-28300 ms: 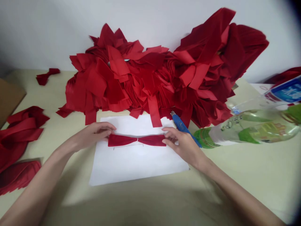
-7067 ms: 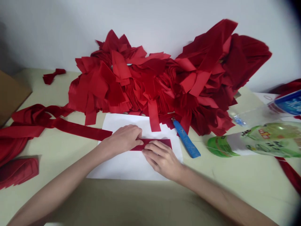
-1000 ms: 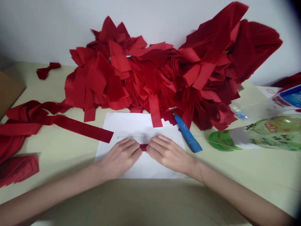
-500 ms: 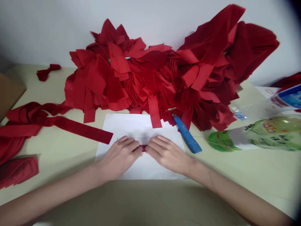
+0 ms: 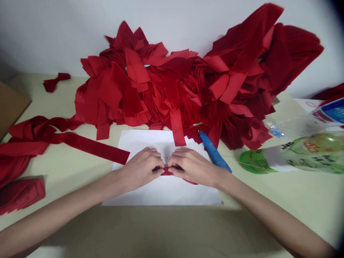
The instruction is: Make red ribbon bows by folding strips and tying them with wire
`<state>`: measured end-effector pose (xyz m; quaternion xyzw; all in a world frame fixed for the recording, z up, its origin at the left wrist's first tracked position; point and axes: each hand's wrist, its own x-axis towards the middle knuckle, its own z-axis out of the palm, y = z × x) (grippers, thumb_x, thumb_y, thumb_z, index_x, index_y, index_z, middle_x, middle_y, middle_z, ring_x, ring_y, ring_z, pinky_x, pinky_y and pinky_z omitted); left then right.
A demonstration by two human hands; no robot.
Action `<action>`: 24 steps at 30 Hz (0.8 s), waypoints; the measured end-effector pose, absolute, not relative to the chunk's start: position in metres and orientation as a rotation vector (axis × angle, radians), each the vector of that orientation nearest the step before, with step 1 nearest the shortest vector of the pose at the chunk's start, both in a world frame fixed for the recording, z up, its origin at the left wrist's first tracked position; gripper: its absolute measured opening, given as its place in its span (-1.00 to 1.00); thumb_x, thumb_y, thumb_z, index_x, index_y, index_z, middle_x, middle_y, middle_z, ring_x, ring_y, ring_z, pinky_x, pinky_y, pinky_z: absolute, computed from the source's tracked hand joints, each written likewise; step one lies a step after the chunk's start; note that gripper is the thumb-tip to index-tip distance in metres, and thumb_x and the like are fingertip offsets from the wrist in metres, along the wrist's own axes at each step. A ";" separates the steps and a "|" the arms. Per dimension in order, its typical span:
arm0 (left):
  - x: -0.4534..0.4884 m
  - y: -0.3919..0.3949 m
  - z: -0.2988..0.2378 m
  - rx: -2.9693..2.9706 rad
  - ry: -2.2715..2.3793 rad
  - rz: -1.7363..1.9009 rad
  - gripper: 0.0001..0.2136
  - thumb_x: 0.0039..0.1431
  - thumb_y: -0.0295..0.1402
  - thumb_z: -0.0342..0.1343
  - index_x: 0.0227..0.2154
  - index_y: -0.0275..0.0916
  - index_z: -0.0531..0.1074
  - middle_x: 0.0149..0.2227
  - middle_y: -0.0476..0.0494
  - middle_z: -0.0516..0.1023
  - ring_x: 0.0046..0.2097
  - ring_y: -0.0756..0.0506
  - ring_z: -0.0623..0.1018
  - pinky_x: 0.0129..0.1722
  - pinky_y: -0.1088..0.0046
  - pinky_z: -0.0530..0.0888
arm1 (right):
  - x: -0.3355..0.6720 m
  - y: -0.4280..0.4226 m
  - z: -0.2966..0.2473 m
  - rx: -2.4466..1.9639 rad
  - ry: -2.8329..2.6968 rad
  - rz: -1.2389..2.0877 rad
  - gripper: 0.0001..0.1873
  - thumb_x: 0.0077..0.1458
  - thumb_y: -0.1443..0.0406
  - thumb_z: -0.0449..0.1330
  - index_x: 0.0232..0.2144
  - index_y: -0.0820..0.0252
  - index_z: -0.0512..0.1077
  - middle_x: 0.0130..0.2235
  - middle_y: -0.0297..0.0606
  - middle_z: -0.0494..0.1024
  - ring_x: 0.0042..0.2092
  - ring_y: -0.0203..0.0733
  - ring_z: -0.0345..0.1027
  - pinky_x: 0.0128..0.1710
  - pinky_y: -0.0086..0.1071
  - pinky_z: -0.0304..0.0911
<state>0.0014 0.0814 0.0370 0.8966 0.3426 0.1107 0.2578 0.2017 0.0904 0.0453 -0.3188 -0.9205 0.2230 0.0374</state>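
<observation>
One small piece of red ribbon [image 5: 167,172] lay near the middle of a white paper sheet [image 5: 161,195], and most of it was hidden under the fingers. The left hand [image 5: 141,171] and the right hand [image 5: 194,166] met over it with their fingertips nearly touching. Both pinched the ribbon at its gathered centre, and a dark red edge showed below the right hand. The sheet rested flat on the pale worktop [image 5: 268,204].

Just left of the sheet, a long red strip [image 5: 91,146] reached with its cut end onto the paper's corner. Its other end ran into a loose bundle of ribbon at the far left. A blue tool [image 5: 215,154] lay slanted beside the right wrist, with its tip under the heap of red cut pieces [image 5: 188,86]. This heap filled the back of the worktop against the wall, and one piece hung down onto the sheet's top edge. Further right lay a green and white pouch [image 5: 290,156], with a clear pack with a blue label [image 5: 329,111] behind it. At the left edge were folded red ribbon [image 5: 21,193], brown cardboard [image 5: 10,107] and a small red bow [image 5: 55,81].
</observation>
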 end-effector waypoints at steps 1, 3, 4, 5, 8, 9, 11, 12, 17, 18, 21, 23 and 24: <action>0.002 0.082 0.034 2.473 0.921 0.307 -0.79 0.18 -0.48 0.00 -0.54 -0.25 0.42 -0.44 -0.01 0.52 -0.33 -0.02 0.43 -0.17 0.34 0.31 | 0.201 0.089 0.043 -0.962 -2.857 0.574 -0.86 0.14 0.33 0.12 -0.45 0.25 0.40 -0.44 -0.30 0.44 -0.35 -0.27 0.30 -0.24 -0.36 0.17; 0.002 0.082 0.031 2.557 0.903 0.320 -0.78 0.19 -0.48 -0.02 -0.54 -0.25 0.42 -0.45 -0.02 0.50 -0.35 -0.03 0.42 -0.20 0.35 0.31 | 0.200 0.086 0.040 -0.914 -2.911 0.338 -0.84 0.17 0.33 0.09 -0.43 0.27 0.39 -0.42 -0.27 0.44 -0.33 -0.24 0.30 -0.20 -0.32 0.17; 0.002 0.081 0.029 2.600 0.896 0.326 -0.78 0.20 -0.48 -0.03 -0.54 -0.26 0.41 -0.47 -0.02 0.48 -0.36 -0.03 0.40 -0.22 0.36 0.31 | 0.200 0.084 0.038 -0.882 -2.936 0.227 -0.83 0.18 0.34 0.07 -0.43 0.28 0.39 -0.42 -0.26 0.44 -0.33 -0.22 0.30 -0.19 -0.31 0.17; 0.002 0.080 0.028 2.644 0.891 0.333 -0.77 0.20 -0.48 -0.03 -0.54 -0.26 0.41 -0.48 -0.03 0.47 -0.37 -0.04 0.39 -0.25 0.36 0.31 | 0.200 0.083 0.037 -0.849 -2.957 0.126 -0.82 0.19 0.35 0.06 -0.44 0.28 0.38 -0.43 -0.25 0.43 -0.32 -0.21 0.30 -0.18 -0.30 0.16; 0.001 0.075 0.025 2.802 0.875 0.376 -0.77 0.19 -0.50 -0.04 -0.55 -0.28 0.40 -0.50 -0.06 0.41 -0.39 -0.06 0.34 -0.33 0.36 0.29 | 0.202 0.080 0.035 -0.774 -2.986 -0.054 -0.83 0.20 0.37 0.05 -0.43 0.28 0.37 -0.41 -0.24 0.42 -0.30 -0.19 0.29 -0.18 -0.29 0.14; 0.001 0.073 0.023 2.866 0.864 0.400 -0.77 0.18 -0.51 -0.05 -0.55 -0.29 0.40 -0.50 -0.08 0.40 -0.39 -0.07 0.33 -0.35 0.36 0.27 | 0.202 0.079 0.034 -0.764 -2.988 -0.083 -0.84 0.19 0.37 0.05 -0.42 0.28 0.36 -0.41 -0.25 0.42 -0.29 -0.18 0.28 -0.18 -0.29 0.13; -0.002 0.068 0.019 2.992 0.826 0.480 -0.77 0.17 -0.56 -0.06 -0.56 -0.30 0.39 -0.51 -0.09 0.37 -0.40 -0.07 0.31 -0.40 0.37 0.24 | 0.203 0.076 0.033 -0.759 -2.973 -0.139 -0.85 0.19 0.39 0.04 -0.43 0.27 0.34 -0.42 -0.27 0.40 -0.30 -0.18 0.27 -0.20 -0.29 0.12; -0.003 0.066 0.017 3.048 0.800 0.530 -0.77 0.15 -0.59 -0.05 -0.56 -0.31 0.38 -0.52 -0.09 0.36 -0.41 -0.07 0.30 -0.41 0.37 0.23 | 0.203 0.074 0.033 -0.752 -2.959 -0.173 -0.84 0.19 0.40 0.04 -0.45 0.26 0.33 -0.43 -0.28 0.39 -0.31 -0.19 0.26 -0.23 -0.30 0.12; -0.010 0.058 0.008 3.263 0.621 0.743 -0.82 0.10 -0.66 0.02 -0.53 -0.32 0.39 -0.49 -0.11 0.43 -0.37 -0.08 0.36 -0.40 0.36 0.24 | 0.198 0.063 0.031 -0.619 -2.845 -0.362 -0.78 0.15 0.50 0.00 -0.50 0.24 0.30 -0.48 -0.31 0.35 -0.39 -0.23 0.19 -0.34 -0.33 0.06; -0.012 0.057 0.008 3.290 0.576 0.760 -0.82 0.10 -0.65 0.03 -0.53 -0.32 0.39 -0.47 -0.13 0.44 -0.35 -0.09 0.38 -0.39 0.36 0.24 | 0.197 0.061 0.030 -0.584 -2.825 -0.389 -0.78 0.14 0.51 0.00 -0.50 0.24 0.30 -0.49 -0.32 0.34 -0.39 -0.23 0.18 -0.35 -0.33 0.06; -0.014 0.056 0.007 3.343 0.484 0.763 -0.84 0.12 -0.63 0.02 -0.50 -0.34 0.41 -0.43 -0.15 0.47 -0.29 -0.10 0.42 -0.39 0.35 0.25 | 0.197 0.058 0.028 -0.493 -2.796 -0.418 -0.78 0.14 0.51 0.01 -0.51 0.24 0.31 -0.51 -0.33 0.33 -0.40 -0.25 0.18 -0.36 -0.35 0.05; -0.016 0.055 0.007 3.350 0.474 0.750 -0.84 0.14 -0.63 0.01 -0.48 -0.34 0.42 -0.41 -0.16 0.48 -0.27 -0.11 0.43 -0.38 0.35 0.26 | 0.197 0.056 0.028 -0.444 -2.809 -0.416 -0.79 0.15 0.49 0.02 -0.50 0.24 0.32 -0.50 -0.33 0.35 -0.39 -0.25 0.20 -0.36 -0.35 0.05; -0.017 0.054 0.008 3.344 0.486 0.743 -0.84 0.14 -0.62 0.00 -0.46 -0.35 0.43 -0.40 -0.16 0.49 -0.27 -0.11 0.43 -0.37 0.34 0.27 | 0.198 0.056 0.028 -0.416 -2.821 -0.423 -0.79 0.16 0.49 0.01 -0.49 0.25 0.33 -0.48 -0.32 0.36 -0.37 -0.24 0.22 -0.35 -0.35 0.06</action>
